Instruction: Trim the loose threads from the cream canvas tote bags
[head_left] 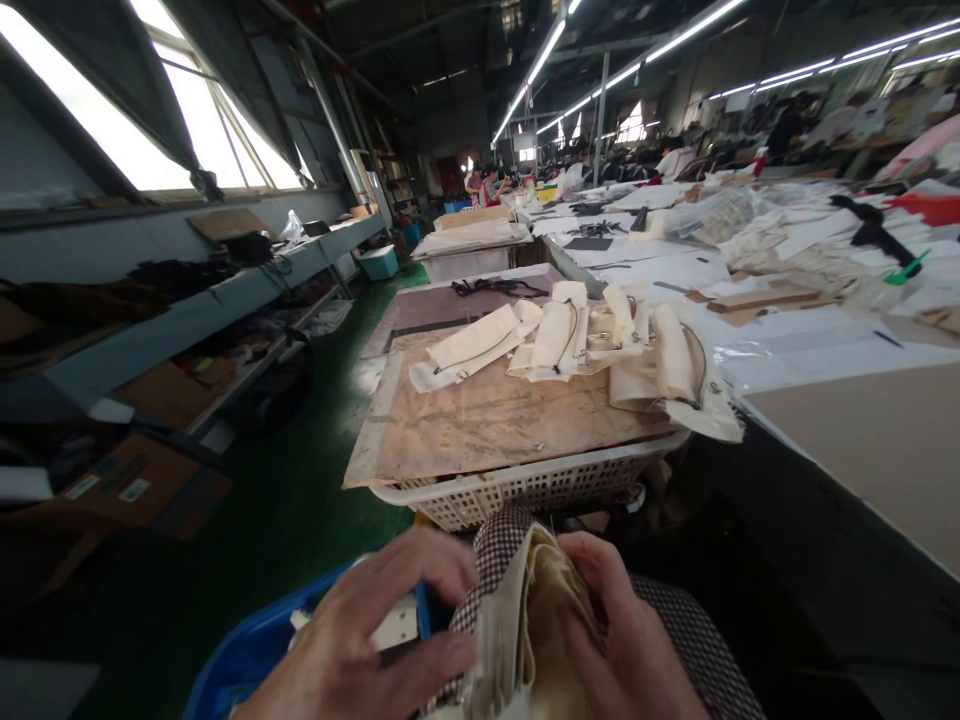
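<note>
A cream fabric piece, folded in several layers and gaping at the top, stands over my lap. My right hand grips its right side, with the thumb inside the fold. To the left of it, my left hand is spread, fingers and thumb apart and a little blurred. The thumb tip comes close to the fabric; whether it touches I cannot tell. Ahead, cream fabric pieces with zippers lie on a worn brown board, which rests on a white plastic basket.
A blue bin with pale pieces in it stands at my lower left. On the right runs a long worktable with paper and fabric. Along the left wall is a cluttered shelf; green floor lies between. People sit far back.
</note>
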